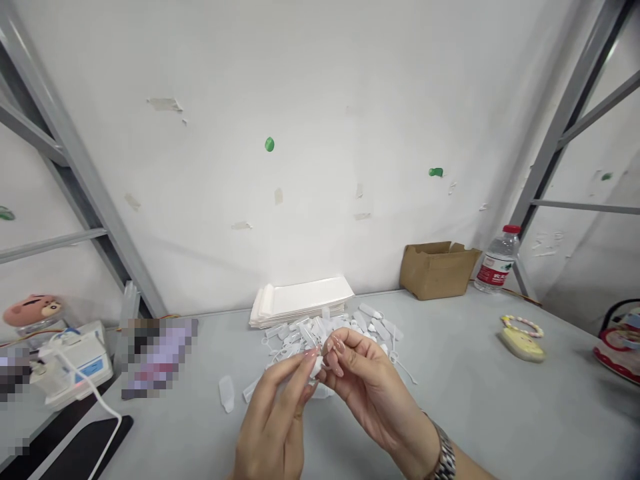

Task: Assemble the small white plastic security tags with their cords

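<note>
In front of the pile my left hand [280,407] pinches a small white plastic piece [317,367] between thumb and fingers. My right hand [363,373] meets it from the other side, its thumb and fingertips pressed together at the piece's upper end. What exactly the right fingertips grip is too small to make out. Just beyond both hands spreads a heap of small translucent white plastic pieces [303,332], tube-shaped, some with thin looped straps. A single such piece [227,393] lies apart, left of my left hand.
Behind the heap is a stack of flat white packaging [305,297]. An open cardboard box [440,270] and a water bottle [497,260] stand back right, near a yellow case with a beaded strap [523,343]. At left are a white power strip [83,367] and cable.
</note>
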